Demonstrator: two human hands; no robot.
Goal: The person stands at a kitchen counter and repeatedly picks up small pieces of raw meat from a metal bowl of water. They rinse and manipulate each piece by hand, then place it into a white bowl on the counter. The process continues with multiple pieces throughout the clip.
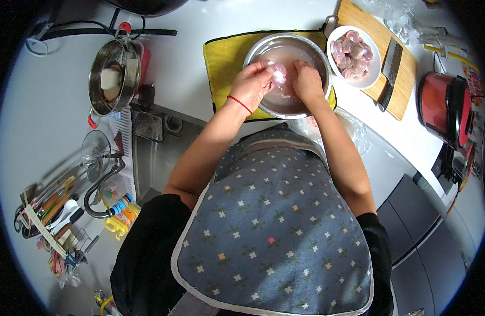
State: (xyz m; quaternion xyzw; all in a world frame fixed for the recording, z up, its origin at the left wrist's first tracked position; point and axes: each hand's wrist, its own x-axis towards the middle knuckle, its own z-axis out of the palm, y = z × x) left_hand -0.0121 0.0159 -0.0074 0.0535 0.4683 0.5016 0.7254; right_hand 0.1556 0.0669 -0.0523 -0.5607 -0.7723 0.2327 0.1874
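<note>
A steel bowl of cloudy pinkish water rests on a yellow towel before me. Between the thumb and fingers of my left hand is a raw piece of meat, pink with a white patch, apparently a poultry gizzard; it is held over the bowl. My right hand reaches into the bowl's right side. Its fingertips are hidden, so whether they grip anything cannot be seen. Just right of the bowl, a white oval dish is heaped with several similar raw gizzards.
A cleaver lies on a wooden cutting board under the dish's edge. Farther right stands a red rice cooker. At left are a steel pot, the sink and a utensil rack. A clear plastic bag lies near my right forearm.
</note>
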